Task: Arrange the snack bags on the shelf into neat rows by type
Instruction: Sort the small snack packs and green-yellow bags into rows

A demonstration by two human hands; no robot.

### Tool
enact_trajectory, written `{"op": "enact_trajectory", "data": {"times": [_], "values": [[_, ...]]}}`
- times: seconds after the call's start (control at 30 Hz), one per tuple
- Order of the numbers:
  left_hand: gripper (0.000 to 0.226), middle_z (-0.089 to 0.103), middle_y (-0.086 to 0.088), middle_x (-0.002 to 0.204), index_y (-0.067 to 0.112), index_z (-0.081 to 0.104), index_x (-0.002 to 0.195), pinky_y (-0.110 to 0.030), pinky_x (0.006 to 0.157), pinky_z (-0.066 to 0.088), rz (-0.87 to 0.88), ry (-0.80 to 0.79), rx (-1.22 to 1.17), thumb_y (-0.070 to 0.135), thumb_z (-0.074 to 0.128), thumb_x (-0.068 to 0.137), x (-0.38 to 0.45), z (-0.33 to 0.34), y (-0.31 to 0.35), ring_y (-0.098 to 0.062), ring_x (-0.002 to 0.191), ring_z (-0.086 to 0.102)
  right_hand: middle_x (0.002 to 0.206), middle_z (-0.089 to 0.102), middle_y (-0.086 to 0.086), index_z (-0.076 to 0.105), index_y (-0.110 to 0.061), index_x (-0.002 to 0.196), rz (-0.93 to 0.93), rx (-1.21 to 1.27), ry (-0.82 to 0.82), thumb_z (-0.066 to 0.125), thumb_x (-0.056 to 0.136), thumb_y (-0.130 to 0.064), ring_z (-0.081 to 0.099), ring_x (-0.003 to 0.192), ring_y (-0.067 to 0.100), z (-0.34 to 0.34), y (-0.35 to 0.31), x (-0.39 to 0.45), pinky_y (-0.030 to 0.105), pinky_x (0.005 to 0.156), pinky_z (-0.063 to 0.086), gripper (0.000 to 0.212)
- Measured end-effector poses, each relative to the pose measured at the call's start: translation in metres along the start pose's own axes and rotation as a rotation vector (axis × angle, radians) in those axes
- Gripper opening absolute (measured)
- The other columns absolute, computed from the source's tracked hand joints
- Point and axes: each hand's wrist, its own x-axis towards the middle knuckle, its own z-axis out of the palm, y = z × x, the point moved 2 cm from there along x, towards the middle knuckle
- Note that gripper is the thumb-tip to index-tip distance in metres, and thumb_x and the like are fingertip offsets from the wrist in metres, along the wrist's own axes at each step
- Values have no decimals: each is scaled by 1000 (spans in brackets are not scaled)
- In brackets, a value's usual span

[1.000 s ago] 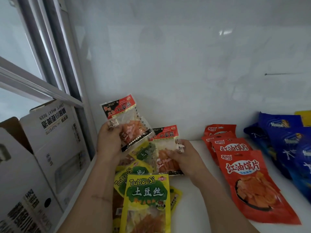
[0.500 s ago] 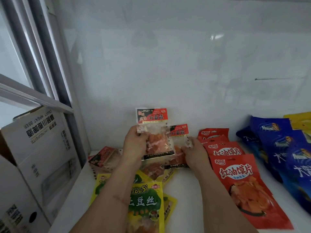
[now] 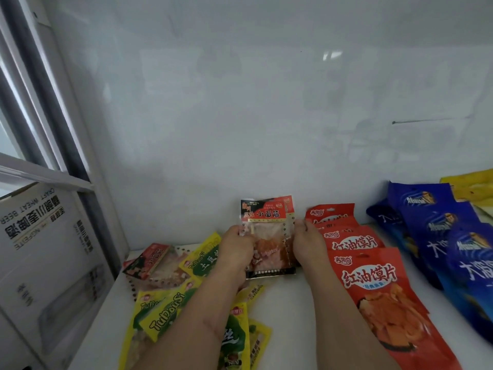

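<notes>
White shelf: glossy top, pale wall behind, printed carton at the left.
Held packets: two clear red-topped bags stacked, upright at the back, long axis vertical, red header up.
Left hand: fingers clamped on the left edge.
Right hand: fingers pinching the right edge.
Neighbours: red bags in a row just right; yellow bags scattered left; blue bags far right.

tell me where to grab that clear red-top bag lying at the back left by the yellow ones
Pinch the clear red-top bag by its flat red header, coming from above and the front. It lies flat and tilted on the shelf, partly over the yellow bags, so the thin sealed edge lifts easiest.
</notes>
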Motion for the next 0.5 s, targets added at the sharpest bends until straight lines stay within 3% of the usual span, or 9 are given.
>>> {"op": "enact_trajectory", "data": {"times": [0.17,0.3,0.37,0.5], "values": [[18,74,-13,93,16,65,94,-55,78,61,-23,1,40,4,54,85,-5,14,-10,-33,88,73,106,58,1,54,-15,117,45,79,7,31,107,-36,53,98,18,-1,3,7,34,91,44,32],[25,73,-15,93,17,64,93,-53,69,63,-24,-12,119,4,53,74,-2,24,-17,-34,83,73,113,64,6,55,-12,124,47,72,-26,52,100,-27,62,103,23,4,5,5,45,94,52,29],[27,73,-14,92,15,65,94,-52,71,62,-14,-14,204,7,56,70,2,25,-19,-33,82,73,110,67,7,57,-12,119,31,36,-21,57,97,-18,63,99,24,7,7,5,41,90,53,23],[22,73,-11,98,11,66,100,-45,79,61,32,11,385,6,59,80,0,22,-15,-30,89,70,105,67,6,55,-16,109,-8,-36,17,54,98,-12,61,87,20,10,9,4,30,75,45,12]]}}
